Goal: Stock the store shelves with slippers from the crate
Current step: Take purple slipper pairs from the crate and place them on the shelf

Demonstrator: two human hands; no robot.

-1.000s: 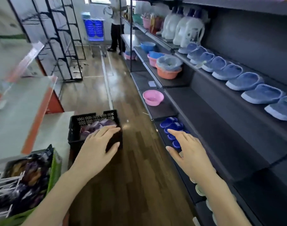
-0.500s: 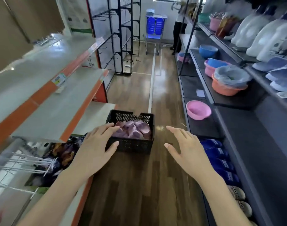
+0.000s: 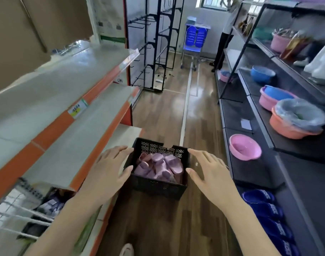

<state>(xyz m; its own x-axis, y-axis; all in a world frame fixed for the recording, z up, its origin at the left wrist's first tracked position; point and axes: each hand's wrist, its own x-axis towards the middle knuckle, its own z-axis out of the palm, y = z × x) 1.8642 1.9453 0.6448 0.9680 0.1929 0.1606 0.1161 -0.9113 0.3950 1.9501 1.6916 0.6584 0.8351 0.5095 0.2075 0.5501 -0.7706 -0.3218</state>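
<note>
A black mesh crate (image 3: 158, 187) stands on the wooden aisle floor, filled with several pale purple slippers (image 3: 159, 167). My left hand (image 3: 110, 172) hovers at the crate's left side with fingers spread, its thumb near the rim. My right hand (image 3: 211, 172) hovers at the crate's right side, fingers straight, holding nothing. Dark blue slippers (image 3: 269, 217) lie in a row on the bottom black shelf at the right.
Grey and orange shelves (image 3: 69, 115) line the left, with packaged goods beneath. Black shelves (image 3: 254, 163) on the right carry a pink basin (image 3: 245, 147), an orange basin (image 3: 294, 124) and a blue one. A person (image 3: 224, 32) stands far down the aisle by a blue cart (image 3: 195, 36).
The view has swung left from the right shelves to the aisle. Both hands have moved in toward the crate and now flank it on either side.
</note>
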